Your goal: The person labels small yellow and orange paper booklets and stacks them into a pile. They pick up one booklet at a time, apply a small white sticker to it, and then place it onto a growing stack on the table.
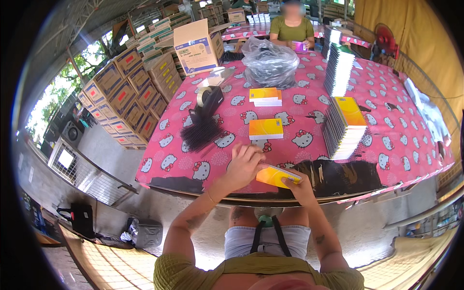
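Taking the held notebook as the middle of the clock, a tangled heap of thin black wire-like strips (pixel 200 135) lies at ten o'clock, with a black plastic tape dispenser (pixel 208 104) just beyond it. My left hand (pixel 245 164) comes next, half open, fingers bent and parted over the notebook's left end; I can't tell whether its hidden thumb pinches anything. At twelve o'clock, a small yellow-and-orange paper notebook pile (pixel 266 127) sits on the pink cat-patterned tablecloth (pixel 164 166).

The small oblong yellow-covered paper notebook (pixel 275 177) is between my hands, over the table's near edge. I judge that I'm working at its left end, so the right end should be firm and level, the pages squared, and the left fingertips light enough not to crease the corner. Its long axis runs from about ten o'clock to four, cover up, the far long edge facing roughly one.

My right hand (pixel 302 186) is closed around the four o'clock end, thumb flat on the cover, fingers underneath. At two o'clock stands a tall stack of spiral-bound yellow-and-orange notebooks (pixel 352 113), well clear of my knuckles.
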`<state>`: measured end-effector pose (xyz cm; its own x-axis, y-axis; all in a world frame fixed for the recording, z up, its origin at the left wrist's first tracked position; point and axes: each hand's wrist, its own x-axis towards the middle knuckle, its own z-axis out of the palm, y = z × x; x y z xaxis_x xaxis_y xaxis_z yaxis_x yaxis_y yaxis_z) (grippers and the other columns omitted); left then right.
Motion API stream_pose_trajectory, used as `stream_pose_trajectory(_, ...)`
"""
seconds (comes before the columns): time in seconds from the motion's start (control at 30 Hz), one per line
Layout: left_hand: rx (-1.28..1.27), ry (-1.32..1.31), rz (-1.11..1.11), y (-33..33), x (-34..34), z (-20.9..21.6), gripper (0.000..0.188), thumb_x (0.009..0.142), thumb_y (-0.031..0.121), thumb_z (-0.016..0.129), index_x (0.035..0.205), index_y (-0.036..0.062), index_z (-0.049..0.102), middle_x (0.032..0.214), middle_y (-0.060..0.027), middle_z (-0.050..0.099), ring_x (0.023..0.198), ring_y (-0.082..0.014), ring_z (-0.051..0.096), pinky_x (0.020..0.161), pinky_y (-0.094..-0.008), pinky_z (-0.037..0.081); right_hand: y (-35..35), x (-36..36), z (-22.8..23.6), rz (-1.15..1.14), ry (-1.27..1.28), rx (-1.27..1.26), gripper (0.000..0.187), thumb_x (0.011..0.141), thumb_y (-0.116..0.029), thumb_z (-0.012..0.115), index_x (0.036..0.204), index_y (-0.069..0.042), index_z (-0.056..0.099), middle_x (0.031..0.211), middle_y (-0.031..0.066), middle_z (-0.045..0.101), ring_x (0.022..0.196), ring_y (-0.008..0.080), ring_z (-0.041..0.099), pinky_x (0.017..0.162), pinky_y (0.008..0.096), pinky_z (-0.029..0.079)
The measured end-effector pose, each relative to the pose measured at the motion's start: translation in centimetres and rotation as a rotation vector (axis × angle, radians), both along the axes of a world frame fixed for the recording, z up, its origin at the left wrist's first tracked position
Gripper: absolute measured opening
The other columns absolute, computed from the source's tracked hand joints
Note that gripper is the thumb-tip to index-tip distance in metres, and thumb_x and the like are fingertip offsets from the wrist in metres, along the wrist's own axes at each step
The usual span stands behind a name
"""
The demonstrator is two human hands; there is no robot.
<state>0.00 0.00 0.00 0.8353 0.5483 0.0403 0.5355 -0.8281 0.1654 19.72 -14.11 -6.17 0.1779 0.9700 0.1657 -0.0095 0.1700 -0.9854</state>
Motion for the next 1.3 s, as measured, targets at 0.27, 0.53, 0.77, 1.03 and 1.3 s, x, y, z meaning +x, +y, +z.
stream_pose_trajectory(0.27,0.328,-0.407,0.035,-3.9,-0.5,-1.9,0.046,0.095,0.036,0.058,0.129,0.0051,0.057,0.131,-0.0132,0.058,0.129,-0.0296,0.051,0.115,-0.0629,0.012,-1.1,-0.9,-0.9,-0.012,0.056,-0.063,0.029,0.094,-0.009,0.067,0.119,0.006,0.065,0.105,0.0053,0.069,0.095,0.0094,0.061,0.086,0.0244,0.049)
stream_pose_trajectory(0.53,0.494,-0.315,0.015,-3.6,0.0,0.5,0.054,0.098,0.043,0.051,0.136,0.0041,0.053,0.141,-0.0177,0.052,0.138,-0.0342,0.042,0.114,-0.0653,0.011,-1.2,-0.1,-0.3,-0.003,0.066,0.013,0.032,0.094,-0.010,0.067,0.122,0.005,0.064,0.105,0.0052,0.069,0.094,0.0081,0.059,0.084,0.0238,0.049)
stream_pose_trajectory(0.77,0.505,-0.372,0.127,-5.5,0.7,-2.7,0.080,0.094,0.057,0.048,0.147,-0.0030,0.038,0.155,-0.0237,0.034,0.146,-0.0384,0.029,0.113,-0.0679,0.009,-2.0,-1.8,0.9,-0.045,0.192,0.005,0.036,0.095,-0.012,0.068,0.126,0.005,0.061,0.107,0.0044,0.068,0.095,0.0082,0.060,0.085,0.0234,0.049)
stream_pose_trajectory(1.03,0.509,-0.318,0.079,-5.5,1.2,-0.9,0.085,0.096,0.057,0.044,0.149,-0.0083,0.029,0.156,-0.0306,0.027,0.148,-0.0465,0.020,0.114,-0.0679,0.007,-2.2,-2.3,1.5,0.028,0.107,-0.019,0.033,0.096,-0.012,0.066,0.123,0.006,0.061,0.104,0.0035,0.068,0.094,0.0071,0.060,0.083,0.0230,0.050)
stream_pose_trajectory(1.3,0.516,-0.403,0.097,-5.9,2.0,-1.3,0.087,0.095,0.064,0.039,0.148,-0.0056,0.034,0.155,-0.0282,0.031,0.146,-0.0449,0.027,0.115,-0.0652,0.013,-1.7,-2.5,1.5,0.036,0.108,0.016,0.029,0.096,-0.008,0.065,0.122,0.004,0.064,0.104,0.0029,0.069,0.093,0.0064,0.057,0.084,0.0236,0.049)
